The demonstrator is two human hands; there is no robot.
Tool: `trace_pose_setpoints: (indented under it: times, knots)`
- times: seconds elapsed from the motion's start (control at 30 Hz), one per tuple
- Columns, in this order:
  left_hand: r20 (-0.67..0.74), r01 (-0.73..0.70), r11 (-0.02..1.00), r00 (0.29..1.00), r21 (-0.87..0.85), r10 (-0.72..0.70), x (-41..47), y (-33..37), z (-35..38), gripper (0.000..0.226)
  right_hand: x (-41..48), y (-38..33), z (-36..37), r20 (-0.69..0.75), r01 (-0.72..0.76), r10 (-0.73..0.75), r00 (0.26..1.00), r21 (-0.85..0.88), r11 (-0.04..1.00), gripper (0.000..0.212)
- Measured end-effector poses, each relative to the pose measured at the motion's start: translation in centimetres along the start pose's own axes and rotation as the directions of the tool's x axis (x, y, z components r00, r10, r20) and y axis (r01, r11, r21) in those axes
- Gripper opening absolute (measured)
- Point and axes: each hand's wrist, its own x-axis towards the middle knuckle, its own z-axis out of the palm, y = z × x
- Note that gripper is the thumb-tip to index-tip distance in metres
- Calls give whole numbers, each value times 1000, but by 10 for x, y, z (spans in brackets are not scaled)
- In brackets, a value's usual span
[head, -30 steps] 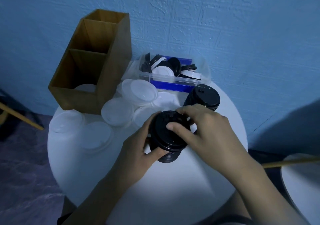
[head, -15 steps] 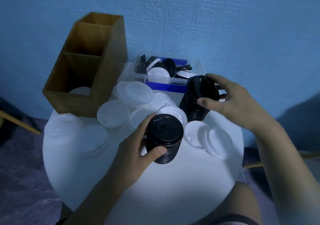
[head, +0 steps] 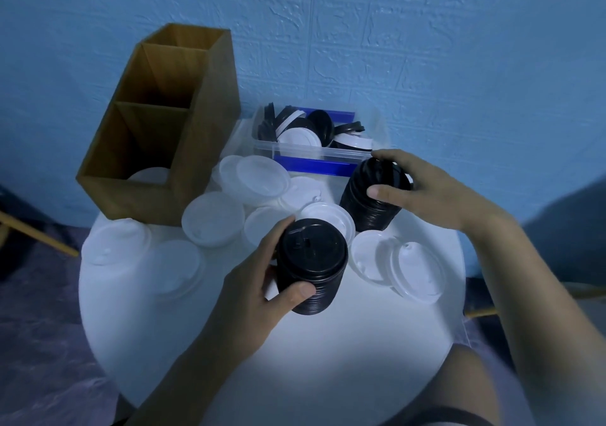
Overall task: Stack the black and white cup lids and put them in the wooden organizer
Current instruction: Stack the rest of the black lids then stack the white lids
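On the round white table (head: 295, 343) stands the wooden organizer (head: 210, 150), with a white lid (head: 147, 174) in its front compartment. Beside it, a clear bin (head: 314, 156) holds mixed lids. Two ribbed black stacks stand upright among loose white lids (head: 213, 225). The left hand (head: 249, 297) grasps the near stack (head: 311, 255), and the right hand (head: 439, 192) clasps the far stack (head: 367, 215).

No readable text, label or number shows anywhere.
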Motion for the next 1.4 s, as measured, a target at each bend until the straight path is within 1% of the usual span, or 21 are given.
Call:
trace_pose_setpoints:
  times: [0.07,0.1,0.23,0.37,0.43,0.5,0.57,0.73,0.87,1.0,1.1,1.4]
  knots:
    - [-3,0,1000,1000,8,0,0,-1,0,78,0,1,7,-92,-10,9,996,-5,1000,62]
    - [-4,2,1000,1000,10,-2,0,-1,1,78,0,1,9,-112,-15,16,994,10,1000,63]
    - [0,4,1000,1000,11,-4,-1,-2,0,78,1,1,17,-140,-25,26,990,9,1000,63]
    - [7,8,1000,1000,9,-8,-1,-3,1,79,3,2,26,-153,1,-3,988,-9,1000,63]
    - [2,6,1000,1000,5,-6,-1,-3,1,78,5,1,32,-173,-2,4,985,9,1000,58]
    - [-7,3,1000,1000,2,-3,-1,-3,0,78,7,2,41,-256,8,-1,967,27,1000,42]
    - [-15,-4,1000,1000,-1,4,0,-3,0,78,9,3,47,-343,24,-17,939,15,1000,36]
    - [-4,3,1000,1000,4,-3,0,-3,0,78,8,1,46,-436,27,-51,899,-61,998,47]
    - [-11,-6,1000,1000,4,6,1,-2,0,79,7,3,45,-412,69,-104,905,-99,993,48]
    - [-6,-12,1000,1000,1,12,0,-2,1,77,7,10,50,-371,71,-106,923,-105,992,47]
    - [-13,-14,1000,1000,-8,14,0,-2,0,77,9,11,54,-352,80,-120,928,-126,989,52]
    - [-9,-7,1000,1000,9,7,-1,-4,1,78,10,14,55,-311,50,-93,946,-142,989,54]
